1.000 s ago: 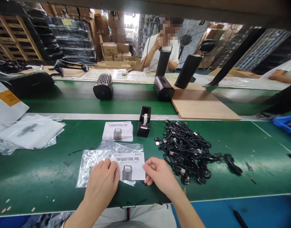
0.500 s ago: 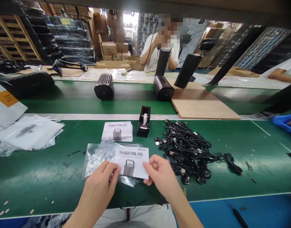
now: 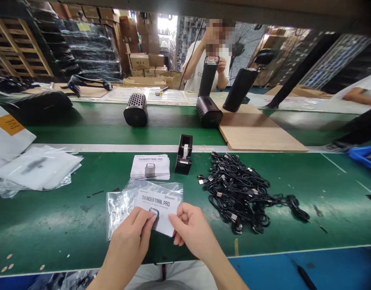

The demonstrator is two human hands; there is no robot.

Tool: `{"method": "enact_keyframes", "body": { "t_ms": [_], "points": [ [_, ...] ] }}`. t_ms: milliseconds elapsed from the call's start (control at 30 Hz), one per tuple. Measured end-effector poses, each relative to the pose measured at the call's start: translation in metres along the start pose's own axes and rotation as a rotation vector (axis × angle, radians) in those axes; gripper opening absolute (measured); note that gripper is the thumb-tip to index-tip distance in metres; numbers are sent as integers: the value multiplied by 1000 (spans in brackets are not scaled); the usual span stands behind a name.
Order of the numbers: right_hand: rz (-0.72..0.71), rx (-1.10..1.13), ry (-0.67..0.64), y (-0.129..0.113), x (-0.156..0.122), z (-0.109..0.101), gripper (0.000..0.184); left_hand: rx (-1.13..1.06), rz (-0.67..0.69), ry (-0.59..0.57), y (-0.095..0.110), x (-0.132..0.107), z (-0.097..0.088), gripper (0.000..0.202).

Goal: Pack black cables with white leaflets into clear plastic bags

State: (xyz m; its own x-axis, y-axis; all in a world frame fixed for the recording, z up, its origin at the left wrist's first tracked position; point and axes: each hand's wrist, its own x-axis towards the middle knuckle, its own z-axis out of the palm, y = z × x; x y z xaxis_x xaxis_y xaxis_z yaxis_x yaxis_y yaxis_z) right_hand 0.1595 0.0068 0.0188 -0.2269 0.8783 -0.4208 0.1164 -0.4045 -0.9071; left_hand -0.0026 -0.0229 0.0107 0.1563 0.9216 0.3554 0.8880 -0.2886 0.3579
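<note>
Your leaflet is held just above the green table, long axis running left to right and dipping slightly rightward; its left end overlaps the clear plastic bag, though you cannot tell whether it is inside or on top; your left hand has its fingers pinched on the lower left edge, your right hand is clamped on the lower right corner, both equally near; half a second ago the leaflet sat further right and level, and your right hand has come leftward with it.
</note>
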Motion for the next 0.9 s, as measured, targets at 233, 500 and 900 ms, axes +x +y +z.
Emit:
{"method": "enact_keyframes", "body": {
  "t_ms": [233, 500, 900],
  "points": [
    [-97, -77, -211, -7, 1, -5, 22, -166, -8, -41, 5, 1, -4, 14],
    [3, -74, -379, -12, -9, -24, 30, -207, -16, -91, 8, 0, -4, 12],
    [-87, 34, -134, 2, 19, 11, 15, -351, 148, -61, 30, -9, -7, 15]
  ]
}}
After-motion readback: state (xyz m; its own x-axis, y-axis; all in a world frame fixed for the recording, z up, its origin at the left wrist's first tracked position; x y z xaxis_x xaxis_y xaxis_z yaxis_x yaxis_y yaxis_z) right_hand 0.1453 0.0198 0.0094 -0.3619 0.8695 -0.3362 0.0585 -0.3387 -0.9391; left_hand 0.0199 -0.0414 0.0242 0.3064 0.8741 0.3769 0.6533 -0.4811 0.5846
